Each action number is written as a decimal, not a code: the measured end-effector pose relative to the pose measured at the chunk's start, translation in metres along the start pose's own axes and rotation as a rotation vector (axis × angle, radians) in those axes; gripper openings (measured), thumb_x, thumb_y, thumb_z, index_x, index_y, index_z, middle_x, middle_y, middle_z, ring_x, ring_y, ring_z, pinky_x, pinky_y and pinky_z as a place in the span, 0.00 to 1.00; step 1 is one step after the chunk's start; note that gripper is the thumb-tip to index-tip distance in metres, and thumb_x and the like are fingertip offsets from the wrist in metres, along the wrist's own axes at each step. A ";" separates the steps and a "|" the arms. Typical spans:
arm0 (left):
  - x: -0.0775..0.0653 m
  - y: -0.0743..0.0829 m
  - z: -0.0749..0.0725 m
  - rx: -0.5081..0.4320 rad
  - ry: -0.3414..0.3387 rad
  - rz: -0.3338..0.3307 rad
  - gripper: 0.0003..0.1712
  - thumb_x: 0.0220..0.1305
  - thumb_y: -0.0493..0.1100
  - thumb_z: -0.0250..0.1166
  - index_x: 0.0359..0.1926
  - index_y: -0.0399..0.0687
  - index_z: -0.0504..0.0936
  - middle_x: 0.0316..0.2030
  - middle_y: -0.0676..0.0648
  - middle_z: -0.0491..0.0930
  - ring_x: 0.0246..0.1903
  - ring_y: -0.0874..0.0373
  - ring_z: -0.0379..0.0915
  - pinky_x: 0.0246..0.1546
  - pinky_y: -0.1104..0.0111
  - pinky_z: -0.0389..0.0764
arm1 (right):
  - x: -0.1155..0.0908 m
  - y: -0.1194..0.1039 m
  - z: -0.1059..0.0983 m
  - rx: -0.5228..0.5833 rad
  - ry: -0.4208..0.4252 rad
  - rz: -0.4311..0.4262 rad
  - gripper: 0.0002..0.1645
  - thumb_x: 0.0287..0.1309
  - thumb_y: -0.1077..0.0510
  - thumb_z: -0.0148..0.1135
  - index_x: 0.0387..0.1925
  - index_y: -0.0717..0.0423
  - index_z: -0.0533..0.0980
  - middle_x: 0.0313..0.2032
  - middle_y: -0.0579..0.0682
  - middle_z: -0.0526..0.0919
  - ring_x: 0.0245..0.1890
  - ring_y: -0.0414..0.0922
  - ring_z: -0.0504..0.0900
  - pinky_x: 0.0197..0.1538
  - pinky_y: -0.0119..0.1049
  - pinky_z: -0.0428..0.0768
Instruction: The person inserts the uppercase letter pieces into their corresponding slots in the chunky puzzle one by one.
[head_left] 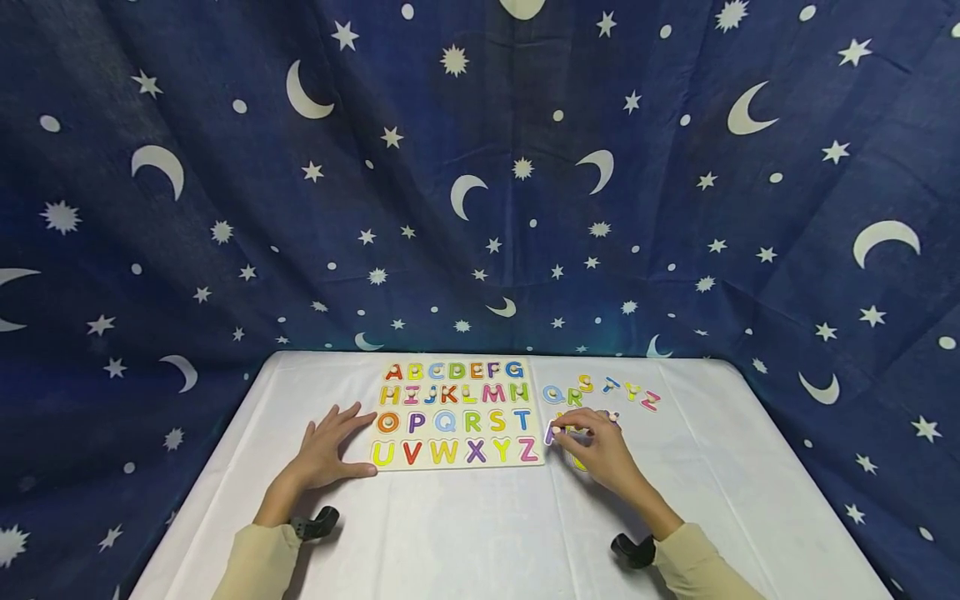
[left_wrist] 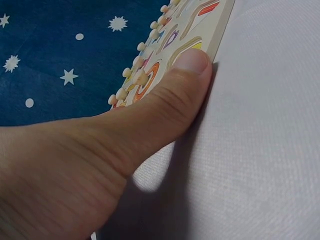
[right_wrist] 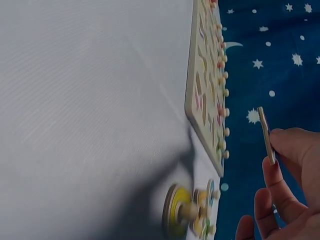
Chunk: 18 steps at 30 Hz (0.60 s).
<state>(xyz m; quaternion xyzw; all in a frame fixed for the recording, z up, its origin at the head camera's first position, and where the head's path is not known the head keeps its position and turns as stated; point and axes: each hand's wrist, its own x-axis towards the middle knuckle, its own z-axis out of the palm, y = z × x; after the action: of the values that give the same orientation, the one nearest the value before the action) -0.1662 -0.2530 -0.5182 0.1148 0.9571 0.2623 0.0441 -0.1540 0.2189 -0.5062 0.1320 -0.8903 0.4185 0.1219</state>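
Note:
A wooden alphabet puzzle board point(head_left: 457, 407) lies on the table, with knobbed letters filling its upper two rows and the O spot. My left hand point(head_left: 327, 447) rests at the board's left side, fingers spread; its thumb point(left_wrist: 192, 62) presses the lower left corner. To the right of the board, my right hand point(head_left: 600, 450) pinches a purple letter puzzle piece point(head_left: 551, 433) between thumb and fingers. In the right wrist view that thin wooden piece point(right_wrist: 266, 135) is seen edge-on, raised off the table. Some loose letters are partly hidden under the right hand.
Loose knobbed letters lie right of the board: a blue Q point(head_left: 552, 394), a green R point(head_left: 574, 397), an orange S point(head_left: 585, 383), a blue T point(head_left: 611, 384), a yellow Y point(head_left: 632, 390) and a pink Z point(head_left: 650, 402). A yellow piece point(right_wrist: 175, 210) lies near the board's corner. A star-patterned curtain point(head_left: 480, 208) hangs behind.

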 end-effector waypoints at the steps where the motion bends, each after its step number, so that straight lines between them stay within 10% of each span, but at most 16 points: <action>1: 0.000 0.000 0.000 0.000 -0.001 0.000 0.58 0.41 0.65 0.83 0.72 0.52 0.73 0.76 0.34 0.59 0.77 0.28 0.40 0.70 0.27 0.34 | 0.002 -0.002 0.002 0.000 -0.001 -0.002 0.12 0.54 0.61 0.78 0.41 0.45 0.88 0.44 0.40 0.88 0.47 0.46 0.78 0.46 0.44 0.82; 18: 0.000 -0.001 0.002 -0.002 0.006 0.006 0.58 0.41 0.65 0.83 0.72 0.51 0.73 0.76 0.33 0.59 0.76 0.27 0.41 0.70 0.27 0.35 | 0.055 -0.045 0.073 0.152 -0.127 -0.053 0.08 0.58 0.58 0.75 0.40 0.41 0.88 0.44 0.38 0.87 0.46 0.47 0.81 0.44 0.43 0.81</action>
<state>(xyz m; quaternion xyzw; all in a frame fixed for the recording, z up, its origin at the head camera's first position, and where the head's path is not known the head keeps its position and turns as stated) -0.1665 -0.2526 -0.5203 0.1169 0.9567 0.2635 0.0407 -0.1978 0.1270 -0.5015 0.1905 -0.8581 0.4724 0.0657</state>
